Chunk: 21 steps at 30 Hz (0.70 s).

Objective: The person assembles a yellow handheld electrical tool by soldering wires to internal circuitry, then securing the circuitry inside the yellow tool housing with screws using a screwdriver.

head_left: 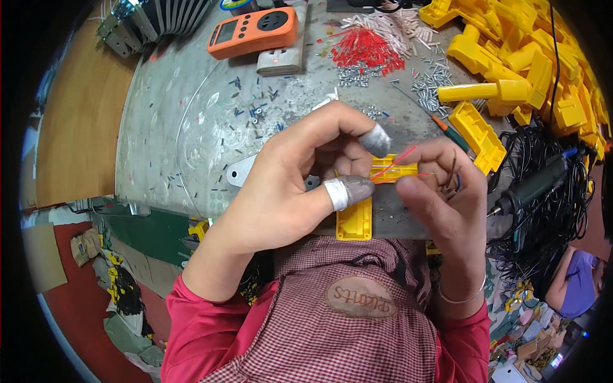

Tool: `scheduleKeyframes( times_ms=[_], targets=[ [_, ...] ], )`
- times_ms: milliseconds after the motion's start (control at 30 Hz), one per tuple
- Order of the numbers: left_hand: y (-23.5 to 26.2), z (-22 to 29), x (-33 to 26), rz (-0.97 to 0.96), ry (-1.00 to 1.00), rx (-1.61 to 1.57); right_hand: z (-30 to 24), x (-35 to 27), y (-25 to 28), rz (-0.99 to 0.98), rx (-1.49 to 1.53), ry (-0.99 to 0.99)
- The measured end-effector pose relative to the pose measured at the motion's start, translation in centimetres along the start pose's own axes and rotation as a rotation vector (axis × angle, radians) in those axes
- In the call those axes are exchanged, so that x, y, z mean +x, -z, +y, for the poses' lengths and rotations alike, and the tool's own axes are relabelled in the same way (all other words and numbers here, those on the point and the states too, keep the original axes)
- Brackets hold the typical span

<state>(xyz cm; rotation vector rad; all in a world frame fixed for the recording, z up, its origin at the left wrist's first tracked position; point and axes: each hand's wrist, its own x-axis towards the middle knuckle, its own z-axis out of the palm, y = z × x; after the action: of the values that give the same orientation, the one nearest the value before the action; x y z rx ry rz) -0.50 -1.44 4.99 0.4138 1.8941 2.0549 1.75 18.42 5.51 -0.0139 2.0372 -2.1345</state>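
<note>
My left hand (300, 185) pinches a small yellow plastic housing (393, 171) between thumb and forefinger; both fingertips wear grey caps, the thumb also white tape. My right hand (447, 191) grips the same housing's right side and pinches thin red wires (397, 159) that stick out of it. Dark wires curl by my right fingers. A second yellow plastic piece (354, 220) lies on the metal bench edge just below my hands.
The scratched metal bench (191, 127) carries an orange meter (252, 30), a heap of red wires (365, 50), loose screws (429, 83), a screwdriver (447, 131) and a pile of yellow housings (523, 57). A dark power tool (530, 188) hangs at right among black cables.
</note>
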Motion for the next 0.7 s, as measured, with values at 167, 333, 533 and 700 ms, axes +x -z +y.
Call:
scheduleKeyframes(
  times_ms=[167,333,533,700],
  targets=[
    [1.0,-0.4,-0.3,0.027,0.005,0.020,0.8,0.0,0.0,0.028,-0.176,0.038],
    [1.2,-0.8,-0.3,-0.009,-0.262,0.244,0.0,-0.2,-1.7,-0.032,-0.435,0.134],
    [2.5,-0.4,-0.6,0.085,-0.163,0.490,1.5,0.2,-2.2,-0.161,-0.788,0.240],
    [1.7,-0.6,-0.6,0.122,-0.214,0.564,2.4,0.4,-2.9,-0.193,-1.199,0.247]
  ],
)
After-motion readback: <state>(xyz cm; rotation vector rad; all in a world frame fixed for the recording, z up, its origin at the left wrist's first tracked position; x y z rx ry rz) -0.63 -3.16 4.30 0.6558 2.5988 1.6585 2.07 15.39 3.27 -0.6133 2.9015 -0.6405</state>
